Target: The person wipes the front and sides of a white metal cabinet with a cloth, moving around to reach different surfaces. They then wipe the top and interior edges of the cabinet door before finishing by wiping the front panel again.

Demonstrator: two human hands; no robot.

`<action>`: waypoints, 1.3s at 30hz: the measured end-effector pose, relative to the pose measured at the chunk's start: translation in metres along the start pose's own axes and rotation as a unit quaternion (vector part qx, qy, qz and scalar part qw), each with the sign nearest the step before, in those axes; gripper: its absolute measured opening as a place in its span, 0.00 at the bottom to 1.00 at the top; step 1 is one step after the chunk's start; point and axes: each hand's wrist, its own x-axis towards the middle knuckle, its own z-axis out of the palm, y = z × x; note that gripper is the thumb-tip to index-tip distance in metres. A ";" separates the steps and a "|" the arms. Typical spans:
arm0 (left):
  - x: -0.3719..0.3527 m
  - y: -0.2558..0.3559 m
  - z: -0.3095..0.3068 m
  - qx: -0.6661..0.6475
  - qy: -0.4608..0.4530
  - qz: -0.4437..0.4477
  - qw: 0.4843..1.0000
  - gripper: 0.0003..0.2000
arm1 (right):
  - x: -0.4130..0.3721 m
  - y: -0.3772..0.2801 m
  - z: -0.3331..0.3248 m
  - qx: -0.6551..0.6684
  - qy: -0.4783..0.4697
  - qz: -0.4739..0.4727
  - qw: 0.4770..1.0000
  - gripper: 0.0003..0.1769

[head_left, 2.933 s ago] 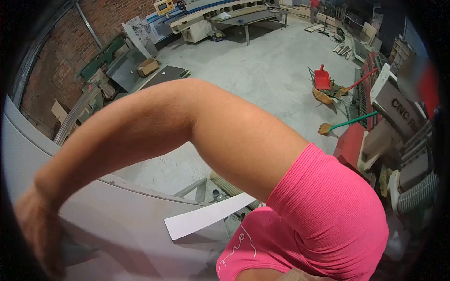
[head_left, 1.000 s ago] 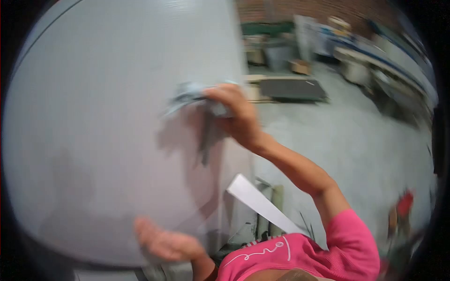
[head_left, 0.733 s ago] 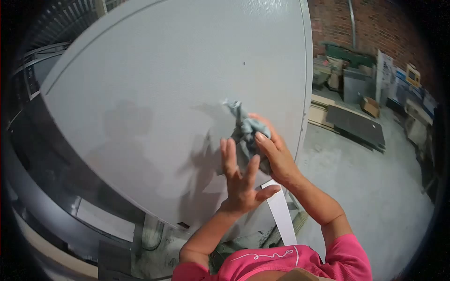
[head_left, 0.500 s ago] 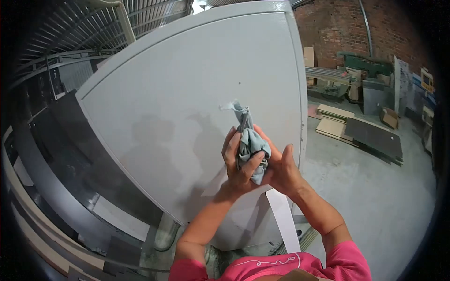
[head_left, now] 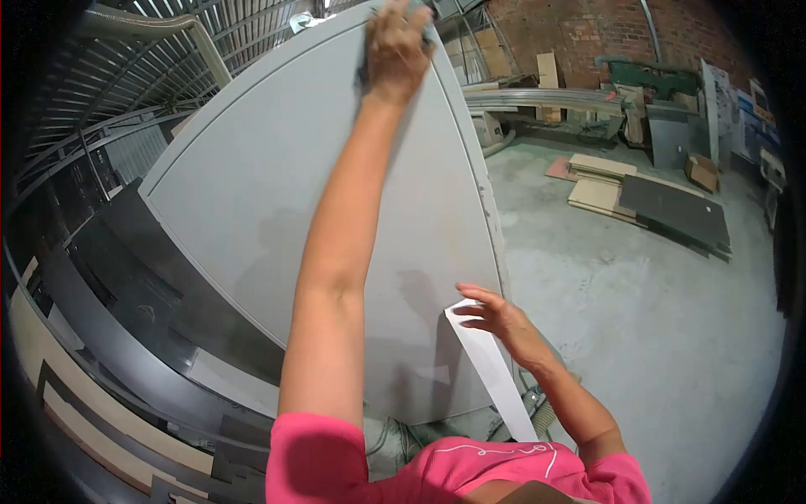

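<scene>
My left hand (head_left: 396, 52) is stretched up to the top of a large pale grey panel (head_left: 252, 168), pressed on its surface and smeared by motion. Dark edges of a bunched cloth (head_left: 362, 76) show beside the fingers; the palm hides most of it. Lower down on the right, my right hand (head_left: 497, 317) is held with its fingers apart and nothing in them. It is over the top end of a white strip (head_left: 495, 378) that stands at a slant against the panel's lower part.
Flat boards (head_left: 672, 210) lie stacked on the concrete floor (head_left: 613, 311) to the right. Long dark and light panels (head_left: 109, 294) curve along the left side. Metal profiles (head_left: 546, 98) lie near the brick wall (head_left: 579, 38). A corrugated hose (head_left: 544, 417) is by the panel's foot.
Both hands were together around the cloth before the panel's middle. The left has moved up to the panel's top edge with it. The right has let go and dropped near the white strip.
</scene>
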 end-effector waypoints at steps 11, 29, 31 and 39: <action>-0.182 0.119 -0.020 -0.109 -0.209 0.163 0.958 0.07 | -0.260 0.032 -0.098 0.050 0.510 0.181 0.839 0.31; -0.237 0.125 -0.063 -0.058 -0.318 0.057 0.945 0.16 | -0.101 0.047 -0.105 -0.130 0.238 0.117 0.955 0.23; -0.182 0.080 -0.068 0.028 -0.251 0.057 0.966 0.16 | -0.043 0.006 -0.102 -0.327 0.156 0.010 0.932 0.19; -0.010 -0.065 -0.068 0.126 -0.086 -0.020 0.988 0.21 | 0.219 -0.192 0.002 -0.558 0.096 -0.557 0.608 0.28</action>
